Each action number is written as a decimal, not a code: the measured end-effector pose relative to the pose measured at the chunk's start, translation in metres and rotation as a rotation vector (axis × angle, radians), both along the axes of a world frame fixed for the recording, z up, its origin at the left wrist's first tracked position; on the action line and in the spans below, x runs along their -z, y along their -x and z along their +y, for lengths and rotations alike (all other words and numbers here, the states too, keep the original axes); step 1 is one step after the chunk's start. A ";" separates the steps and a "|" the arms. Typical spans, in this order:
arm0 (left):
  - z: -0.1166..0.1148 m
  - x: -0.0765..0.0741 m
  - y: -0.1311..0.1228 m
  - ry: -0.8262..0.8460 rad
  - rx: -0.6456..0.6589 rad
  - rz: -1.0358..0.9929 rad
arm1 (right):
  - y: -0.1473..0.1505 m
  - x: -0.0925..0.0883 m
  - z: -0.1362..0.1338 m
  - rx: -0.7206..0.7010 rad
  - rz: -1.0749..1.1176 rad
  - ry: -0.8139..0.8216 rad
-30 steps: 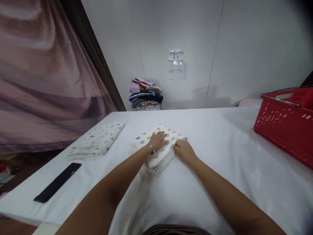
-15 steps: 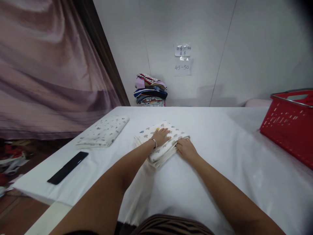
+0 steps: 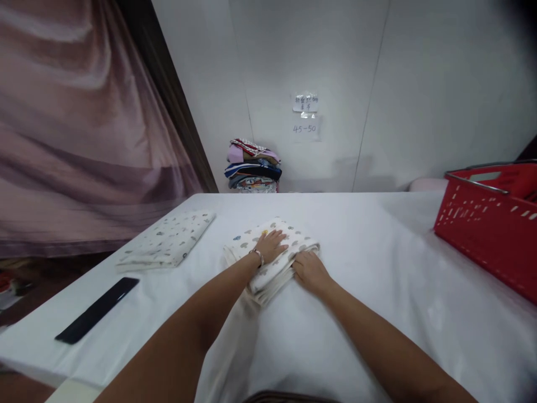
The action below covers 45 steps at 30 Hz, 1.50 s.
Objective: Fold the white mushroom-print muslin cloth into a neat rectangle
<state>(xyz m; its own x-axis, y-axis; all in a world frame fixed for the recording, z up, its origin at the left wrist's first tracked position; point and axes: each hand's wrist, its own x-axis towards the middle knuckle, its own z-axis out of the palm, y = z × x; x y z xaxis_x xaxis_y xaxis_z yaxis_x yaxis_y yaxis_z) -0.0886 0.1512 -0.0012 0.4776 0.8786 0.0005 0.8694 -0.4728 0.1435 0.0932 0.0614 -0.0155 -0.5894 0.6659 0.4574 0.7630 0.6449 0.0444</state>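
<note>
A folded white cloth (image 3: 268, 274) with grey and a few coloured printed shapes lies in the middle of the white-covered table. My left hand (image 3: 271, 246) rests flat on top of it, fingers stretched out, with a bracelet at the wrist. At the cloth's near right edge, my right hand (image 3: 309, 271) has its fingers curled onto the folded layers, pinching them. Some of the fingertips are hidden by the fabric. Off to the left lies another folded white printed cloth (image 3: 168, 240), touched by neither hand.
A flat black strip-like object (image 3: 98, 310) lies on the left of the table (image 3: 369, 240). On the right stands a red plastic basket (image 3: 482, 229) with a metal handle. A stack of folded fabrics (image 3: 254, 168) sits beyond the far edge. A pink curtain (image 3: 62, 123) hangs at left.
My view has shifted slightly, so everything sits a little lower and mostly further left. Both hands stay on the cloth in nearly the same places.
</note>
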 end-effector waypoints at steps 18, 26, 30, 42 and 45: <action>-0.010 0.004 -0.016 -0.022 0.054 -0.030 | -0.050 0.000 0.017 0.117 0.427 0.034; -0.011 0.000 -0.019 0.002 0.049 -0.020 | -0.046 0.007 0.024 0.188 0.370 0.030; -0.011 -0.001 -0.019 0.002 0.051 -0.014 | -0.042 0.004 0.025 0.236 0.285 0.028; -0.011 -0.009 -0.021 0.043 0.006 -0.028 | -0.037 0.005 0.032 0.339 0.194 0.045; -0.018 -0.023 -0.029 0.041 -0.015 -0.117 | -0.041 0.007 0.034 0.302 0.226 0.058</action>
<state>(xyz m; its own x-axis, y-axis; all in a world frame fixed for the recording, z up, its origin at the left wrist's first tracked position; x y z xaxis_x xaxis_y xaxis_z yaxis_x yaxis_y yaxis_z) -0.0597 0.1337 0.0218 0.4632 0.8861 0.0191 0.8526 -0.4513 0.2635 0.1340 0.0956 -0.0225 -0.2514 0.8226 0.5101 0.9055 0.3860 -0.1761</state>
